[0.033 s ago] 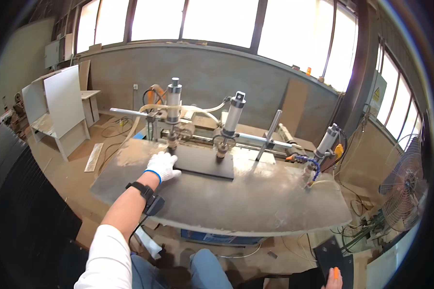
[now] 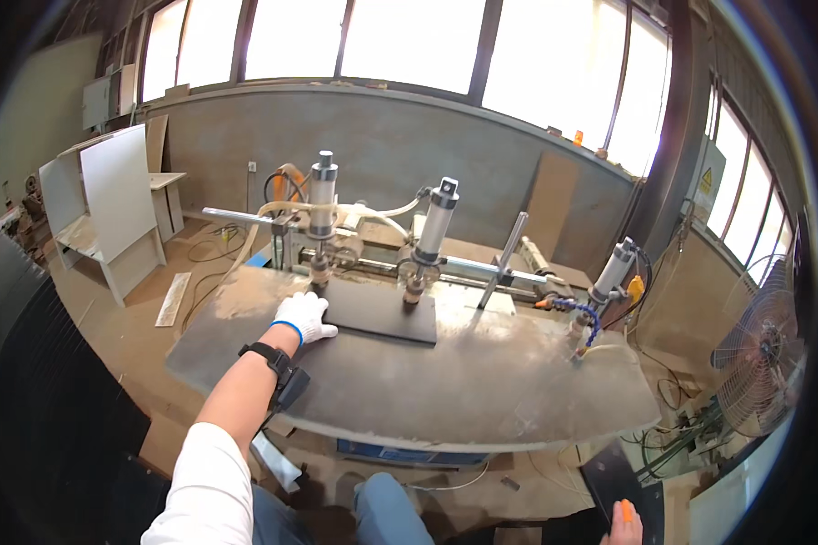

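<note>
My left hand [image 2: 302, 317], in a white knit glove, lies with its fingers and spread thumb against the left end of a dark flat board [image 2: 382, 312]. The board lies on the worn metal-topped table, below two upright pneumatic cylinders [image 2: 323, 195] [image 2: 438, 218] whose lower ends meet it near its back edge. Down at the lower right, my right hand [image 2: 623, 525] shows only in part, bare, with an orange cover on one finger. Its fingers close on the edge of a dark panel [image 2: 606, 477] with small holes.
A third cylinder [image 2: 616, 263] with a blue coiled hose stands at the table's [image 2: 482, 400] right. Beyond it is a caged fan [image 2: 763, 350]. Stacked black panels [image 2: 45, 363] rise at the left, with a white cabinet [image 2: 118, 195] behind. Cables [image 2: 218, 236] lie on the floor.
The view has shifted slightly. The dark panel at my right hand has moved a little to the left. My left hand stays at the end of the board.
</note>
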